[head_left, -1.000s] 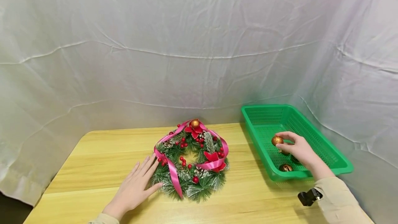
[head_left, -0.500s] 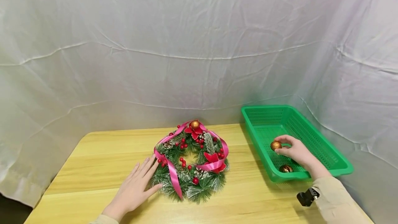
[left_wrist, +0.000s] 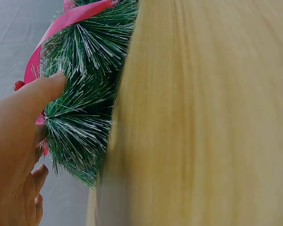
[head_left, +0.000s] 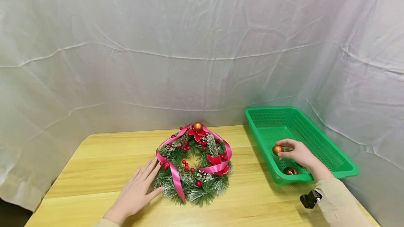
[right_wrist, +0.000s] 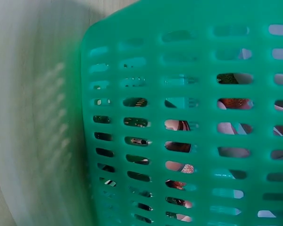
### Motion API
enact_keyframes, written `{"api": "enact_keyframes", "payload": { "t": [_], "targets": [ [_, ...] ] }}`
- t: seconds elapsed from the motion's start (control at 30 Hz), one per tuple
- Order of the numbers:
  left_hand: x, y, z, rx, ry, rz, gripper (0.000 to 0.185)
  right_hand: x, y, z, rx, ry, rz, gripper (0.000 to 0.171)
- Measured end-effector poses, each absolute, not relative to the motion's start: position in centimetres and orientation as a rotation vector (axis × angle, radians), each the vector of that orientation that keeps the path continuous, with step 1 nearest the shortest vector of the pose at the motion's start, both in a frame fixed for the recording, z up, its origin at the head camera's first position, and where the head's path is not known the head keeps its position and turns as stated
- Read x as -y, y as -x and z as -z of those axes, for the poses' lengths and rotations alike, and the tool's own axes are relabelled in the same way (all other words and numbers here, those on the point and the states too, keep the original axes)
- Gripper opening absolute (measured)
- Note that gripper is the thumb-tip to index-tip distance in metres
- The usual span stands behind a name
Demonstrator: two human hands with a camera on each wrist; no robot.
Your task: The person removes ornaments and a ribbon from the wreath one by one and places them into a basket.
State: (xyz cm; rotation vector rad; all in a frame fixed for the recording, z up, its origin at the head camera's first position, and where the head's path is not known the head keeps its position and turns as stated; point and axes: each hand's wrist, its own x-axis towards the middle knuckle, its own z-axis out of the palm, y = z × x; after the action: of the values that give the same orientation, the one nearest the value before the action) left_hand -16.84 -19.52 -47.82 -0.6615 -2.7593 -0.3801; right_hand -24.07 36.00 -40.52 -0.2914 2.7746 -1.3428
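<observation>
A green wreath (head_left: pixel 205 190) with red berries, red flowers and a gold ball near its far edge lies on the table. Loosely looped over it is a pink ribbon (head_left: pixel 177 183). My left hand (head_left: pixel 134 192) rests at the wreath's left side, fingers straight and spread; in the left wrist view the thumb (left_wrist: pixel 49 87) lies against the frosted needles (left_wrist: pixel 80 127). Over the green basket (head_left: pixel 258 148), my right hand (head_left: pixel 298 155) pinches a glittery gold bauble (head_left: pixel 277 150) between thumb and fingers. Below it, a shiny brown bauble (head_left: pixel 290 171) sits in the basket's near corner.
In the right wrist view the slotted basket wall (right_wrist: pixel 205 113) hides most of the hand. The wooden table (head_left: pixel 104 165) ends at grey cloth (head_left: pixel 205 80) behind and at the sides. A black device (head_left: pixel 310 199) is strapped to the right wrist.
The right hand, with the gold bauble pinched in it, has shifted slightly left and lower in the head view. The left hand and wreath have stayed in place.
</observation>
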Motion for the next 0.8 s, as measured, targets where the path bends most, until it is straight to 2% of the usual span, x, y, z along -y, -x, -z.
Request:
{"api": "enact_keyframes", "payload": {
  "t": [0.8],
  "targets": [
    [19.49, 16.66, 47.62, 2.781, 0.647, 0.384, 0.081, -35.97, 23.75, 40.48, -2.762, 0.293, 1.278, 0.048]
  ]
}}
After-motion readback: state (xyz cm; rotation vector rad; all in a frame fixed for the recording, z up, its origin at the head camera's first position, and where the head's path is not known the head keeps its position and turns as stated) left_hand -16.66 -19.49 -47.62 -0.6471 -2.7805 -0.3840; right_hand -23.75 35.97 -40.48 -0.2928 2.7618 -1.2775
